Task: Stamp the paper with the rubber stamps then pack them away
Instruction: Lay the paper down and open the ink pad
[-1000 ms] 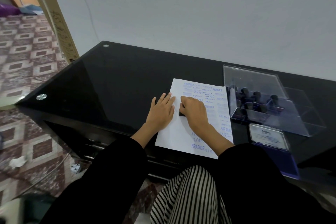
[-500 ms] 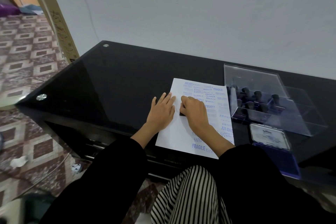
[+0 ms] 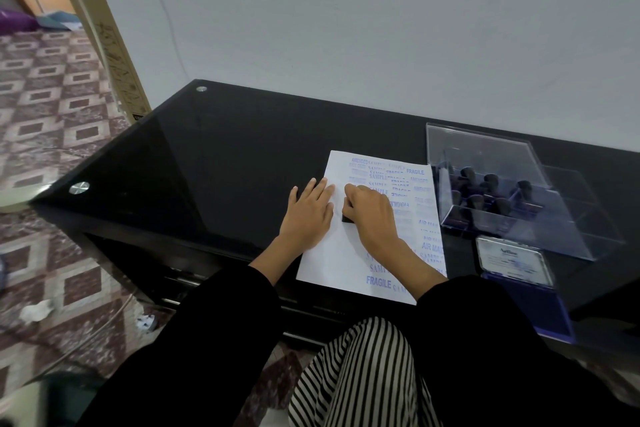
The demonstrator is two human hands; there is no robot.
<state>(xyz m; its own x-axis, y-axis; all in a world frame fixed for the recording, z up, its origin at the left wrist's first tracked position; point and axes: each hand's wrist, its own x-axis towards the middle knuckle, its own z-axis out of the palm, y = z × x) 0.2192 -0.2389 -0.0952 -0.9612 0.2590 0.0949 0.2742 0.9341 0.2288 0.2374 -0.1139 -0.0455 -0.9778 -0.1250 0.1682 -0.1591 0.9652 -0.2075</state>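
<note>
Grips black rubber stamp (image 3: 347, 218) down on paper (image 3: 332, 263) with curled right hand (image 3: 372, 215), long side hidden, rests flat left hand (image 3: 308, 215) on paper's edge, near clear stamp box (image 3: 485, 156).

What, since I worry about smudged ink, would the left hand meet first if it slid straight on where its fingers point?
Probably the blue stamped words at the paper's top: the left hand lies flat on the paper's left edge, fingers aimed up and right, just missing the right hand.

Paper (image 3: 334, 255), frame centre: blue stamps AMENDED, SAMPLE, FRAGILE near top | AIR MA… at right edge | FRAGILE, SAM… at bottom | ink-pad lid label (image 3: 513, 262), lower right: too blurred to read
</note>
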